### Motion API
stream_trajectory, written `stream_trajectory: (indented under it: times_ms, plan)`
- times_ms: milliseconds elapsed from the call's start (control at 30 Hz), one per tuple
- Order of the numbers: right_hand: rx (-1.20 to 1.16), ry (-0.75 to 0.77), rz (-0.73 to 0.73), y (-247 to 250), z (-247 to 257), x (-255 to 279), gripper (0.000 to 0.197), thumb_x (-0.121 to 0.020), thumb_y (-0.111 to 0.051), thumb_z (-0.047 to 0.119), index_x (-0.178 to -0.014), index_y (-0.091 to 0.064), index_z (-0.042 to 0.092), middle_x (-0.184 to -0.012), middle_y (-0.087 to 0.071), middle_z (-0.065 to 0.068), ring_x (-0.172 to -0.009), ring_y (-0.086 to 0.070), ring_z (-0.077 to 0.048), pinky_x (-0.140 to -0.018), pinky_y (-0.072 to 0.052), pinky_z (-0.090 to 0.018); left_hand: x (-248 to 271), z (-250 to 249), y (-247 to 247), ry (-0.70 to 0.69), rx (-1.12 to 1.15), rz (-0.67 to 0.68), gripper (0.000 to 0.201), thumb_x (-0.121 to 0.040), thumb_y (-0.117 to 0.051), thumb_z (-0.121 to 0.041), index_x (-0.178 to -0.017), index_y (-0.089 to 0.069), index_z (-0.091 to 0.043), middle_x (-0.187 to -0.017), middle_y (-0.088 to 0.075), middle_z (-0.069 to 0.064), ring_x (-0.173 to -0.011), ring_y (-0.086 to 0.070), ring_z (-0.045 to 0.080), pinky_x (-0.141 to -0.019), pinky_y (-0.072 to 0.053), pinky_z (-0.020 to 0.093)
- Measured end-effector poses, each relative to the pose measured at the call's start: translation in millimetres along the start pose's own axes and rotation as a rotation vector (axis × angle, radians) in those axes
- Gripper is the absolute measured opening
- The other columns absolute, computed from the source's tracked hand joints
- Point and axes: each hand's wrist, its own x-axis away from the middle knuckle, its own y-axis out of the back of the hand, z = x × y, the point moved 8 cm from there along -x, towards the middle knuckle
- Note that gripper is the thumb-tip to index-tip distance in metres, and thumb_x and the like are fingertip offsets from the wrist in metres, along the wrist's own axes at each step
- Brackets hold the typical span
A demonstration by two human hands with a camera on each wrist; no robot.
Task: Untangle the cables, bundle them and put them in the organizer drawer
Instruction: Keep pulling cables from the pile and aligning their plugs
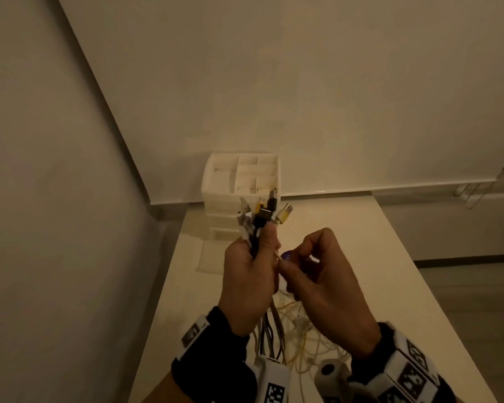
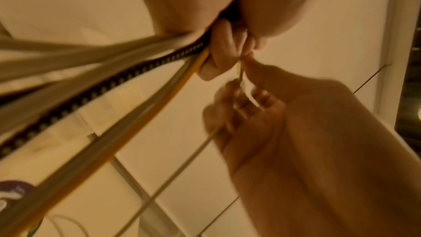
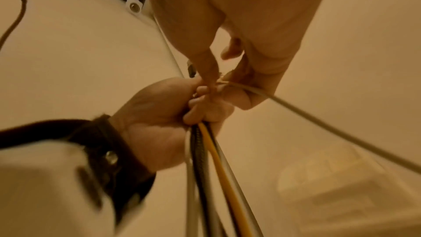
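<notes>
Here, over a pale desk (image 1: 376, 257), the left hand (image 1: 249, 286) is wrapped around a bundle of cables (image 1: 259, 225), its fingers and thumb curled tight about them so that the plugs fan upward toward 12 o'clock. Among the plugs are a black one, white ones and two with yellow bands. Below the fist, the cables, white, black braided and yellow, hang down toward 6 o'clock and trail into a loose tangle of pale wire (image 1: 300, 324) on the desk. The right hand (image 1: 329, 286), at 3 o'clock of the left and touching it, pinches a thin pale tie (image 2: 240, 73) between thumb and forefinger, right against the left hand's fingers; one thin pale cable (image 3: 318, 120) runs away from that pinch. A small purple object (image 1: 287, 254) shows between the two hands; what it is cannot be told. The white organizer (image 1: 240, 181), its open top split into compartments above stacked drawers, stands at the far end of the desk against the wall, at 12 o'clock from the hands and well apart from them. Both wrists carry black bands with marker-printed white blocks.
</notes>
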Motion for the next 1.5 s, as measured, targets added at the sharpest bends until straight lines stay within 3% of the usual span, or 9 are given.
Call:
stream_trajectory:
  times_ms: [100, 267, 433, 667, 733, 833, 1200, 1367, 1500]
  plan:
    - [0.091, -0.003, 0.176, -4, -27, 10, 0.005, -0.094, -0.058, 0.021, -0.096, -0.053, 0.020, -0.073, -0.062, -0.002, -0.059, -0.058, -0.007, -0.057, -0.047, -0.024, -11, -5, 15, -0.046, 0.038, -0.024, 0.054, -0.087, -0.042, -0.054, -0.058, -0.049, -0.009, -0.052, -0.036, 0.010, -0.040, -0.031, 0.015, -0.041, -0.025, 0.024]
    - [0.225, -0.107, 0.340, 4, -111, 23, 0.026, -0.098, -0.047, 0.033, -0.082, -0.064, 0.025, -0.065, -0.055, 0.006, -0.061, -0.054, -0.004, -0.062, -0.045, -0.019, -23, -27, 38, -0.115, 0.163, -0.078, 0.047, -0.086, -0.036, -0.055, -0.052, -0.051, -0.026, -0.050, -0.044, 0.000, -0.049, -0.056, 0.024, -0.061, -0.057, 0.049]
    - [0.287, -0.213, 0.310, 20, -168, 21, 0.034, -0.098, -0.048, 0.028, -0.065, -0.057, 0.030, -0.058, -0.051, 0.013, -0.057, -0.048, -0.002, -0.061, -0.040, -0.022, -20, -38, 51, -0.120, 0.191, -0.083, 0.045, -0.086, -0.040, -0.061, -0.060, -0.043, -0.024, -0.048, -0.026, -0.004, -0.034, -0.020, 0.011, -0.039, -0.021, 0.020]
    - [0.024, -0.202, 0.118, 37, -131, -9, 0.040, -0.088, -0.054, 0.042, -0.066, -0.057, 0.008, -0.061, -0.048, -0.003, -0.058, -0.041, -0.011, -0.060, -0.035, -0.030, -9, -7, 19, -0.015, -0.330, 0.123, 0.031, -0.087, -0.067, -0.029, -0.058, -0.060, -0.023, -0.041, -0.041, -0.011, -0.034, -0.035, 0.008, -0.040, -0.032, 0.019]
    - [0.005, -0.173, 0.201, 30, -108, -13, 0.032, -0.091, -0.050, 0.031, -0.066, -0.058, 0.011, -0.061, -0.050, 0.004, -0.057, -0.041, -0.008, -0.061, -0.035, -0.026, -8, 7, 8, -0.040, -0.428, 0.136, 0.009, -0.085, -0.070, -0.018, -0.078, -0.071, -0.024, -0.056, -0.064, -0.019, -0.053, -0.058, -0.006, -0.055, -0.045, 0.015]
    - [-0.002, -0.134, 0.289, 20, -78, -16, 0.028, -0.090, -0.049, 0.022, -0.074, -0.064, 0.005, -0.069, -0.060, 0.002, -0.064, -0.051, -0.008, -0.064, -0.039, -0.021, -6, 27, -5, -0.035, -0.494, 0.169, 0.016, -0.082, -0.072, -0.031, -0.097, -0.074, -0.027, -0.082, -0.074, -0.012, -0.083, -0.069, 0.005, -0.076, -0.055, 0.030]
    - [0.074, -0.115, 0.311, 22, -85, -7, 0.026, -0.094, -0.050, 0.025, -0.080, -0.064, 0.009, -0.064, -0.057, 0.004, -0.059, -0.053, -0.010, -0.062, -0.047, -0.028, -11, 0, -11, -0.249, -0.588, -0.001, 0.015, -0.082, -0.073, -0.025, -0.086, -0.067, -0.038, -0.065, -0.064, -0.026, -0.068, -0.061, -0.009, -0.060, -0.040, 0.004]
    - [0.314, -0.013, 0.276, 18, -133, 11, 0.025, -0.098, -0.047, 0.028, -0.079, -0.055, 0.014, -0.072, -0.057, 0.007, -0.067, -0.056, -0.005, -0.064, -0.043, -0.014, -10, -39, 7, -0.309, -0.339, -0.157, 0.006, -0.079, -0.064, -0.040, -0.076, -0.065, -0.034, -0.047, -0.054, -0.021, -0.042, -0.046, -0.004, -0.047, -0.034, 0.013]
    - [0.477, 0.056, 0.223, 26, -154, 15, 0.017, -0.094, -0.046, 0.035, -0.084, -0.057, 0.027, -0.080, -0.055, 0.023, -0.080, -0.051, -0.002, -0.070, -0.040, -0.014, -11, -49, 31, -0.313, -0.211, -0.277, 0.044, -0.080, -0.065, -0.047, -0.055, -0.049, -0.014, -0.042, -0.043, -0.009, -0.038, -0.037, 0.009, -0.050, -0.035, 0.029]
